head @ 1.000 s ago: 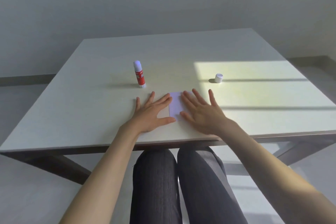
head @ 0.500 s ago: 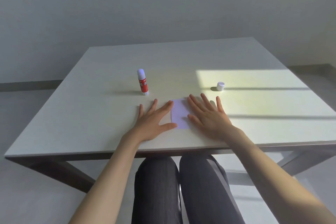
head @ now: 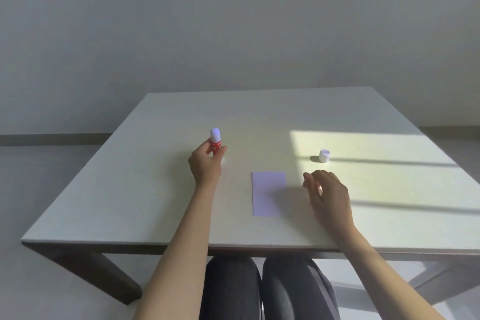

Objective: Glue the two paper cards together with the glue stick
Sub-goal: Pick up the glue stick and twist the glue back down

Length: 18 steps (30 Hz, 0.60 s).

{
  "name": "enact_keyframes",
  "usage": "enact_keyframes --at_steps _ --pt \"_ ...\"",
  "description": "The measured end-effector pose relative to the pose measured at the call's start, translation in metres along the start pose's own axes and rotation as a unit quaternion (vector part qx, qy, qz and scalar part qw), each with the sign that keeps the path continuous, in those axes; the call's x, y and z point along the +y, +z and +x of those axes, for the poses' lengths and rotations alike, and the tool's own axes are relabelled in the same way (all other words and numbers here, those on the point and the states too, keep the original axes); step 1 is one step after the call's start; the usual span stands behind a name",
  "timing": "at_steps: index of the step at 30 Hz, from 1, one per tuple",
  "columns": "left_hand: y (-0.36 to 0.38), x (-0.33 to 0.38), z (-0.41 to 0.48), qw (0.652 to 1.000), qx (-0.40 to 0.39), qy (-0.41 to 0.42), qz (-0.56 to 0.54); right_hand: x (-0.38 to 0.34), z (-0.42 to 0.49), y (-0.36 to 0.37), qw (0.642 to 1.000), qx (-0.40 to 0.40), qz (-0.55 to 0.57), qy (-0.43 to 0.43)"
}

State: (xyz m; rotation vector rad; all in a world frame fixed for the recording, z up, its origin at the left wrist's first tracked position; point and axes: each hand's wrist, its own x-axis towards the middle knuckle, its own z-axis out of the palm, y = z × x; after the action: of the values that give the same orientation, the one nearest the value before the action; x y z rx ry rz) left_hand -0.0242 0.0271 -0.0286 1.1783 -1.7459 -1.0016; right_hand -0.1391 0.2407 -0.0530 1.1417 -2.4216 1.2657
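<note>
Glue stick (head: 215,142), red with its white tip bare, stands upright on the left part of the table (head: 155,189). The left hand (head: 206,163) is curled around it, fingers and thumb on the red tube. Pale purple paper cards (head: 268,193) lie flat near the front edge, looking like one sheet. The right hand (head: 326,193) hangs just right of them, loosely curled and holding nothing. Farther right, in the sunlight, sits the white cap (head: 324,156).

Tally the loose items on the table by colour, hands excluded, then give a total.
Red: 1, the glue stick, gripped by the left hand.
White: 1, the cap.
Lilac: 1 visible card; whether a second lies beneath cannot be told.
Total: 3.
</note>
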Motion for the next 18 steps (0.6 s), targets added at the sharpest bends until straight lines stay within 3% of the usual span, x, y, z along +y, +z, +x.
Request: enact_keyframes --at_steps 3,6,7,8,11,13,15,16,17,18 --pt "-0.001 0.013 -0.013 0.995 -0.020 -0.013 -0.092 -0.006 -0.003 -0.006 0.996 0.012 0.081 0.031" --pt "-0.002 0.024 -0.036 0.948 -0.145 -0.044 -0.282 -0.025 -0.006 -0.009 0.966 -0.025 0.229 0.115" --pt "-0.003 0.028 -0.044 0.922 -0.186 -0.044 -0.336 -0.034 -0.004 -0.009 0.938 -0.057 0.301 0.160" --pt "-0.003 0.031 -0.051 0.903 -0.221 -0.039 -0.368 -0.045 -0.001 -0.007 0.888 -0.106 0.389 0.222" --pt "-0.007 0.038 -0.065 0.890 -0.273 -0.024 -0.365 -0.074 0.007 -0.009 0.702 -0.265 0.551 0.365" --pt "-0.011 0.043 -0.068 0.889 -0.278 -0.026 -0.362 -0.083 0.010 -0.011 0.635 -0.288 0.593 0.404" --pt "-0.015 0.047 -0.068 0.892 -0.265 -0.025 -0.364 -0.090 0.011 -0.010 0.598 -0.256 0.633 0.421" --pt "-0.017 0.049 -0.067 0.896 -0.256 -0.025 -0.362 -0.092 0.010 -0.007 0.618 -0.229 0.642 0.391" --pt "-0.017 0.051 -0.067 0.900 -0.248 -0.024 -0.358 -0.092 0.007 -0.003 0.689 -0.190 0.617 0.330" --pt "-0.018 0.053 -0.069 0.903 -0.240 -0.027 -0.356 -0.092 0.002 0.001 0.797 -0.134 0.537 0.242"
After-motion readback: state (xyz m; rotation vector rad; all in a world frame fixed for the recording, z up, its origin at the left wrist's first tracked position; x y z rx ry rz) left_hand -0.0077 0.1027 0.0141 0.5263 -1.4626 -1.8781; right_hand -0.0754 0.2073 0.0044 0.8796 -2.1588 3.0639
